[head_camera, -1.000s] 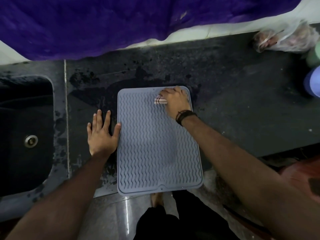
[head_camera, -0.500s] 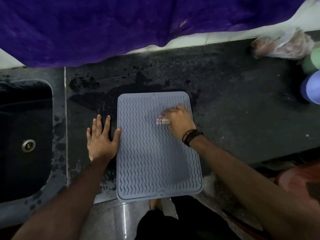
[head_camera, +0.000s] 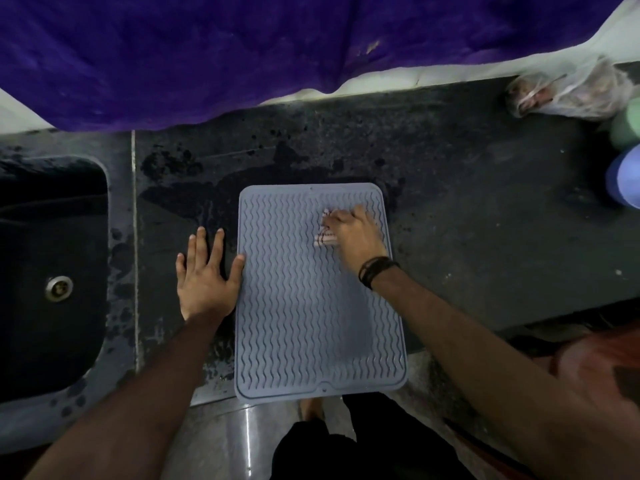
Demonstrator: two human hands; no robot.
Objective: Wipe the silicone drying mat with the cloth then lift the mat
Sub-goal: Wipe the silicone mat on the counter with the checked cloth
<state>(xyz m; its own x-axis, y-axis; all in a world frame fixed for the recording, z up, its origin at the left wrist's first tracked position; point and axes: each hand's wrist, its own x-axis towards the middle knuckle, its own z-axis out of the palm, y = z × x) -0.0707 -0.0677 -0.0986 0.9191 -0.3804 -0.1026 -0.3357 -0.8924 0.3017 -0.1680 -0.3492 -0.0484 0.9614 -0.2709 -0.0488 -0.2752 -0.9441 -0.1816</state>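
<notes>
A grey-blue silicone drying mat (head_camera: 311, 317) with wavy ridges lies flat on the dark counter, its near edge hanging slightly past the counter's front. My right hand (head_camera: 355, 233) grips a small folded white cloth (head_camera: 325, 233) with dark stripes and presses it on the mat's upper right part. Most of the cloth is hidden under my fingers. My left hand (head_camera: 204, 275) lies flat on the counter beside the mat's left edge, fingers spread, thumb touching the mat's rim.
A dark sink (head_camera: 48, 271) with a metal drain (head_camera: 59, 288) is at the left. A purple cloth (head_camera: 242, 46) hangs along the back wall. A plastic bag (head_camera: 568, 91) and green (head_camera: 627, 128) and blue (head_camera: 625, 181) containers stand at the far right. Wet patches mark the counter (head_camera: 485, 220).
My right hand slid the cloth from the mat's far edge towards me, then back a little towards the far right. My left hand has stayed flat beside the mat.
</notes>
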